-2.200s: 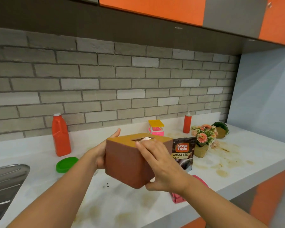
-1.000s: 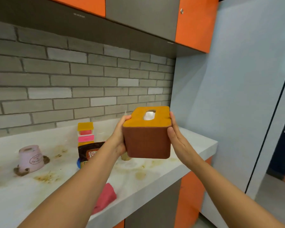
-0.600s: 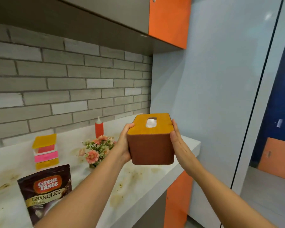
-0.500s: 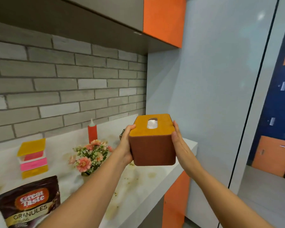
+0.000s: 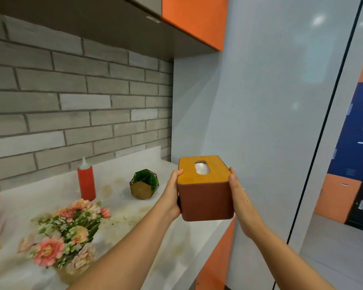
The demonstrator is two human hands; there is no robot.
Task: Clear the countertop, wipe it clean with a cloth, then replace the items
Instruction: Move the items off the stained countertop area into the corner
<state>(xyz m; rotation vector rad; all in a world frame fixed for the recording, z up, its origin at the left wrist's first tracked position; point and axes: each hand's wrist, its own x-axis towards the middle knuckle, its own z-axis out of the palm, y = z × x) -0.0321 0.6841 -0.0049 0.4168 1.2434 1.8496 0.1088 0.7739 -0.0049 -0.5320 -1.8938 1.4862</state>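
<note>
Head-worn view, forward and down, near countertop (image 5: 122,201)

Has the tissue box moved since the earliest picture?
Yes. The tissue box was carried rightward along the counter: from left of the red bottle to well right of it.
</note>
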